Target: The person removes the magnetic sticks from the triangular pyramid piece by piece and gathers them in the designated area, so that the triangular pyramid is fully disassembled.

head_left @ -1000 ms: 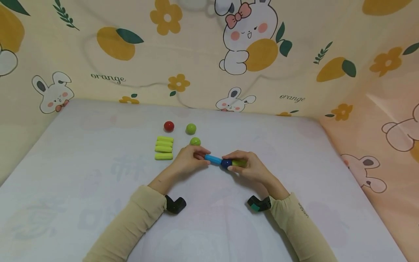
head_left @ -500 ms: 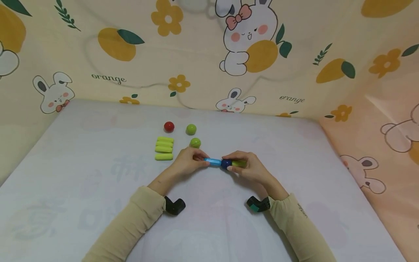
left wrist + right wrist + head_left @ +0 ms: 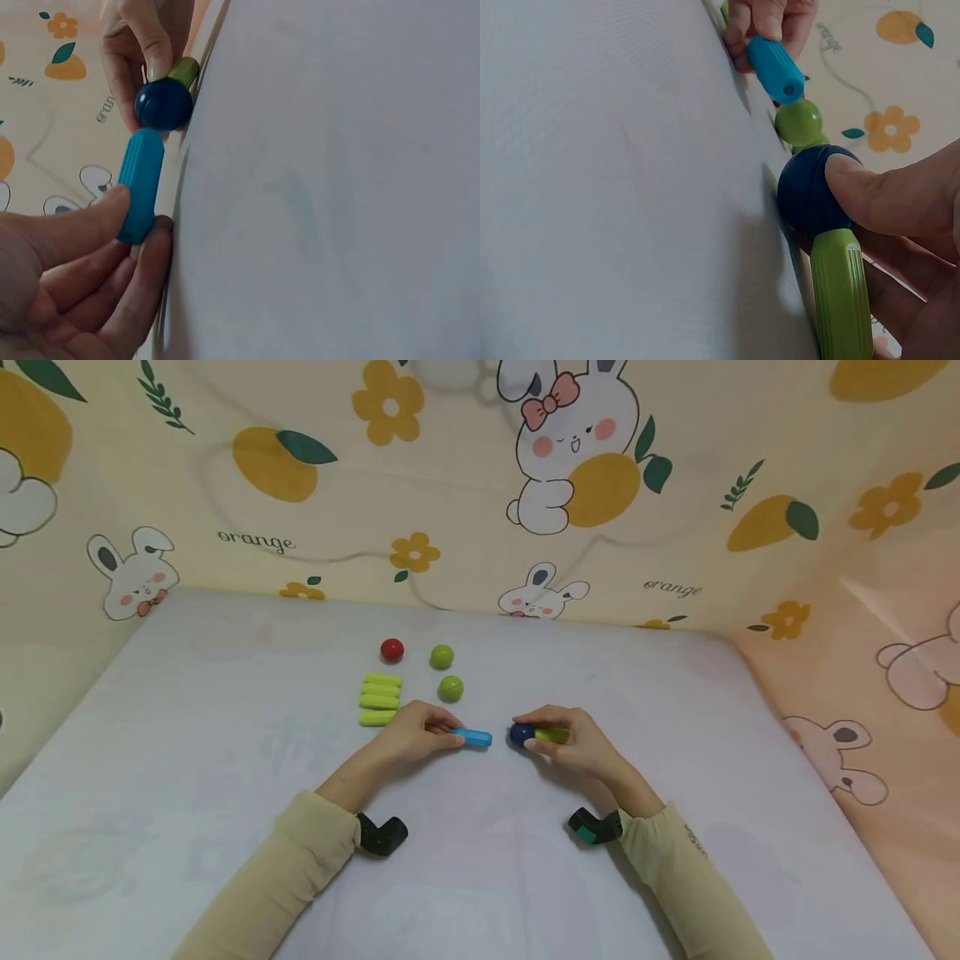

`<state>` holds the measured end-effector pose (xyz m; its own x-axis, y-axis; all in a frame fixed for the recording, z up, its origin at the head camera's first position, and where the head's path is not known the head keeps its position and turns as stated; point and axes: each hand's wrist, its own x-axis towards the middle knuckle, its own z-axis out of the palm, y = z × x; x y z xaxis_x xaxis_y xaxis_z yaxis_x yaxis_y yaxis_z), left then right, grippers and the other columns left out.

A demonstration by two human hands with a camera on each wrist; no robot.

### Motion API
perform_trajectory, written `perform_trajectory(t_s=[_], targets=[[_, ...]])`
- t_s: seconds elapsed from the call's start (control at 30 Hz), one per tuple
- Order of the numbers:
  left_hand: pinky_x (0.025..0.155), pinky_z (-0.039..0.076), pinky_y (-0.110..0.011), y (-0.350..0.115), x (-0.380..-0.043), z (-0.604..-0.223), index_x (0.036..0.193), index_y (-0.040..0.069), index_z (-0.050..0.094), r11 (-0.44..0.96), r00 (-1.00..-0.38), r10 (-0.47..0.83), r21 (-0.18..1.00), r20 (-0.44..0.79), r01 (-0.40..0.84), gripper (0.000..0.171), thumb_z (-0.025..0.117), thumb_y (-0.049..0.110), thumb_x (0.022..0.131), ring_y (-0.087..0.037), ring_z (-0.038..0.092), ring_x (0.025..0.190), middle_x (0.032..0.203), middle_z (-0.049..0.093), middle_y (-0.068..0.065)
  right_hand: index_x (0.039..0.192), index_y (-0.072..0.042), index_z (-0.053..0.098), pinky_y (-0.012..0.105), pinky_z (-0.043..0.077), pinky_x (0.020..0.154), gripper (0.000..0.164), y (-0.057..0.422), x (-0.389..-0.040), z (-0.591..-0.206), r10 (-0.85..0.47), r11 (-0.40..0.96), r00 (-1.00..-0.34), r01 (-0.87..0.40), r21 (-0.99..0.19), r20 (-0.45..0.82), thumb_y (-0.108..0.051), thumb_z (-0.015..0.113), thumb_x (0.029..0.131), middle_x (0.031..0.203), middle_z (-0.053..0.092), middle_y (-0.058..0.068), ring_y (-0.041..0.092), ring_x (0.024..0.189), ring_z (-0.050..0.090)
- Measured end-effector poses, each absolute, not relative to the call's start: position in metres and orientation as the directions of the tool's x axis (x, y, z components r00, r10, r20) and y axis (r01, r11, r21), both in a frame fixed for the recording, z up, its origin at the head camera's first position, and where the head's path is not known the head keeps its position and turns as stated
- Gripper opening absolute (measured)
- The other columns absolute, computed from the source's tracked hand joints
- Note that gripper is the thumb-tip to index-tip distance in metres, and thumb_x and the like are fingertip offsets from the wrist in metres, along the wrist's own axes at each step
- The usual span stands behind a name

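Between its thumb and fingers my left hand (image 3: 414, 732) pinches a blue ribbed rod (image 3: 476, 737), whose free end points right. My right hand (image 3: 564, 737) grips a dark blue ball (image 3: 522, 735) with a yellow-green ribbed rod (image 3: 841, 292) joined to it. A small gap separates the blue rod from the ball in the head view. In the right wrist view the blue rod (image 3: 777, 69) shows a dark round hole in its end face. The thumb presses on the ball (image 3: 817, 189), and the green rod extends toward the right palm.
Beyond the left hand lie several yellow-green rods (image 3: 380, 692) side by side. Behind them are a red ball (image 3: 392, 650), a green ball (image 3: 442, 656) and a nearer green ball (image 3: 451, 688). A printed cloth wall (image 3: 337, 485) rises behind the white table (image 3: 480, 877).
My left hand has drawn the blue rod leftward, away from the dark blue ball it was against, opening a gap. The right hand stays nearly in place with the ball and green rod.
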<state>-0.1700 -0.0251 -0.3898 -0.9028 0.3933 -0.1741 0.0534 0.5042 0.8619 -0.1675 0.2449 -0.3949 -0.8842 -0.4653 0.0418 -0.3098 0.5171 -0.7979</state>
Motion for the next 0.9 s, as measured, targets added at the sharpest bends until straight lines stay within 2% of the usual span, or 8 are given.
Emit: perform_trajectory(t_s=[0.23,0.57,0.9], targets=[[0.076,0.046,-0.023,-0.03,-0.169,-0.391,0.106,0.003,0.071,0.495,-0.903,0.387,0.868,-0.186,0.033,0.023,0.071,0.016,0.086,-0.013,0.059,0.085,0.094,0.071,-0.005,0.118,-0.006,0.068,0.047,0.041,0.101,0.033,0.246,-0.169,-0.397,-0.468,0.511,-0.883,-0.306,-0.804,0.039,-0.003,0.07,0.085,0.119,0.066,0.011,0.027,0.113,0.058],[0.081,0.049,-0.027,-0.054,-0.169,-0.388,0.106,0.006,0.072,0.468,-0.912,0.39,0.88,-0.125,0.079,0.024,0.072,0.017,0.085,-0.014,0.062,0.087,0.095,0.071,-0.004,0.118,-0.006,0.067,0.048,0.041,0.101,0.033,0.246,-0.168,-0.394,-0.471,0.518,-0.881,-0.319,-0.794,0.047,-0.003,0.069,0.085,0.118,0.066,0.011,0.027,0.112,0.058],[0.074,0.049,-0.025,-0.087,-0.167,-0.379,0.108,0.005,0.071,0.452,-0.935,0.339,0.89,-0.106,0.063,0.029,0.074,0.02,0.083,-0.015,0.063,0.084,0.095,0.071,-0.008,0.117,-0.007,0.068,0.048,0.04,0.101,0.033,0.245,-0.168,-0.395,-0.464,0.521,-0.885,-0.304,-0.797,0.034,-0.003,0.07,0.084,0.118,0.067,0.011,0.028,0.113,0.058]])
